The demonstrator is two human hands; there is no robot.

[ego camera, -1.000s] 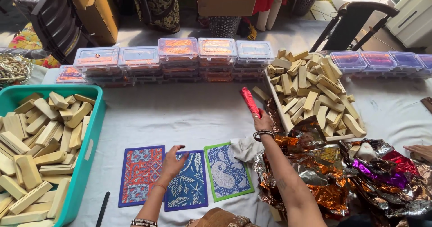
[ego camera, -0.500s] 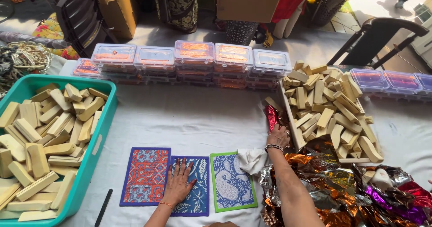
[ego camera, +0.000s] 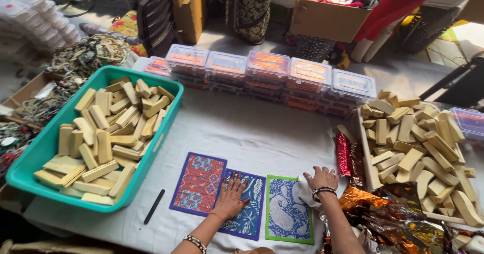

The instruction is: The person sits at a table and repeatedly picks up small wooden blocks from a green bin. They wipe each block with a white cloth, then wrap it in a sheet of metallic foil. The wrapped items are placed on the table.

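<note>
left hand (ego camera: 231,199) flat on blue card (ego camera: 248,203)

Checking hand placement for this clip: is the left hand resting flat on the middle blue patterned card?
Yes, the left hand lies palm down with fingers spread on the middle blue patterned card.

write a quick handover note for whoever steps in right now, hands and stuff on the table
Left hand: flat, palm down on the middle blue patterned cloth panel.
Right hand: fingers spread, resting on a crumpled white cloth at the edge of the green-bordered paisley panel.
Red-and-blue patterned panel lies leftmost; the three sit side by side on the white table cover.
Teal plastic tub of pale wooden blocks is on the left, another pile of blocks on the right, shiny foil wrappers near the right arm.
Done: panels laid out. Neither hand holds a block.
</note>
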